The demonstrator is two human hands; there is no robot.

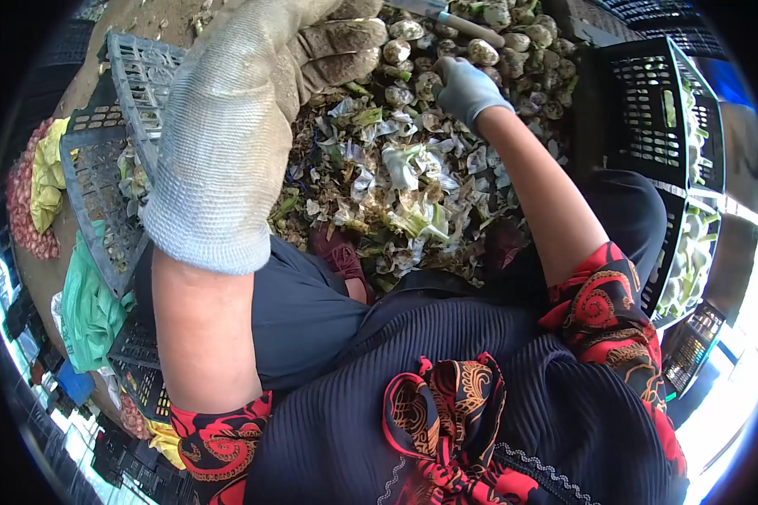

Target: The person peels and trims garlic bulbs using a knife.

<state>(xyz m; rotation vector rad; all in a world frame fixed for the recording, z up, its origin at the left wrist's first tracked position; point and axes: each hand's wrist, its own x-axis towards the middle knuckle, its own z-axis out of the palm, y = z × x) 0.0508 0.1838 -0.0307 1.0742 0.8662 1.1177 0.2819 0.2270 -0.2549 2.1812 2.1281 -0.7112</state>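
My left hand (333, 50), in a soiled pale work glove, is raised close to the camera at the top. Its fingers are curled closed, and what they may hold is hidden. My right hand (472, 88), in a light grey-blue glove, reaches down to the heap of garlic bulbs (539, 63). Its fingers bend round a garlic bulb (428, 87) at the near side of the heap. Beyond the hands, at the top edge, a knife (473, 30) shows its brown handle and part of its blade; neither hand visibly grips the handle.
Dry garlic skins and leaf trimmings (404, 185) cover the ground between my shoes. On the right stand black crates (644, 109) with trimmed garlic inside. Grey plastic crates (101, 198), a green bag (97, 307) and a red net sack (27, 198) are at the left.
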